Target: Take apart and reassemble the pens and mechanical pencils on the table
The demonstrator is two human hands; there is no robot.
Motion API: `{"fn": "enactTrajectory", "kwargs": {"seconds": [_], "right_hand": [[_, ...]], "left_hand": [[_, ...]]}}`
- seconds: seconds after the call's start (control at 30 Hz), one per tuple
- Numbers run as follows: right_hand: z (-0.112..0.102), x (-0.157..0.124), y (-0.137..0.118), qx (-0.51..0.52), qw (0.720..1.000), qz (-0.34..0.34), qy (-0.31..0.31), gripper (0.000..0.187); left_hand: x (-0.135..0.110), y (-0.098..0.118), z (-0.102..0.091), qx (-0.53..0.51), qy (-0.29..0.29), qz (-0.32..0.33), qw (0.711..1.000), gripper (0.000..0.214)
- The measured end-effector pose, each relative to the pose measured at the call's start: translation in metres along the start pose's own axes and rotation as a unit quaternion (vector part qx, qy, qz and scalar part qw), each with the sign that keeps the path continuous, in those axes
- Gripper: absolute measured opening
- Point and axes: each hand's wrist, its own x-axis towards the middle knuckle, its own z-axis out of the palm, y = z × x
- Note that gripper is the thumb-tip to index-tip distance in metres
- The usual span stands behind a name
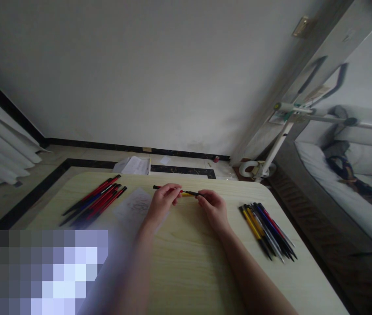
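Above the far middle of the table, my left hand (165, 197) pinches a red pen (181, 191) whose black end (156, 187) sticks out to the left. Facing it, my right hand (214, 208) is closed on a slim black pen part (192, 193); whether it is a cap or a barrel, I cannot tell. The two pieces meet or nearly meet between my fingers. Just behind them shows a bit of a yellow pen (187, 195), partly hidden. Beside my left wrist lies a sheet of paper (130, 208) with dark scribbles.
On the table's left lies a group of red, black and blue pens (97, 199). Several yellow, black, blue and red pens (267, 229) lie on the right. Beyond the wooden table (186, 262) stand a box of papers (135, 165), a white metal frame (279, 142) and a sofa (346, 175).
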Motion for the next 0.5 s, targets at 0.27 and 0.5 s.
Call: {"fn": "enactTrajectory", "kwargs": {"seconds": [0.27,0.5], "right_hand": [[0.0014,-0.0004,0.0021,-0.016,1.0,0.0,-0.002,0.025],[0.0017,-0.0011,0.0017,-0.031,0.999,-0.002,-0.013,0.025]], "left_hand": [[-0.0014,0.0028,0.0007,-0.008,-0.002,-0.009,1.0,0.026],[-0.001,0.0025,0.0006,-0.012,-0.007,-0.019,1.0,0.028]]}}
